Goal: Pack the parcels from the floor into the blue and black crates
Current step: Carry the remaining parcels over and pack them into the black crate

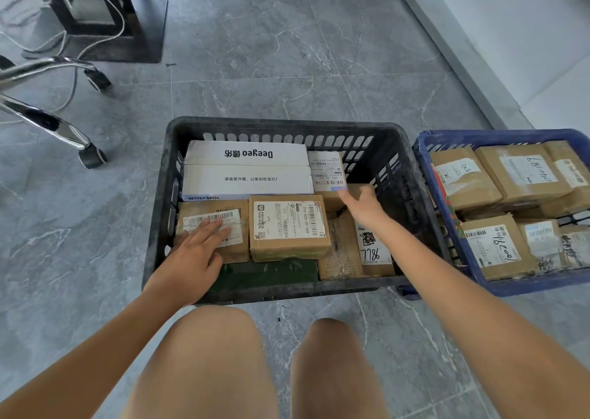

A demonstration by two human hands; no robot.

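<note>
Two knees (223, 354), two hands (191, 252), two crates (277, 125).

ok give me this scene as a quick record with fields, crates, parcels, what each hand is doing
black crate: on the floor, centre, holding parcels
blue crate: beside it on the right, holding brown parcels
white box: at the far side of the black crate
left hand: fingers flat on a labelled brown parcel at the crate's left
right hand: open, reaching over parcels at the crate's right
floor parcels: none in view
</note>
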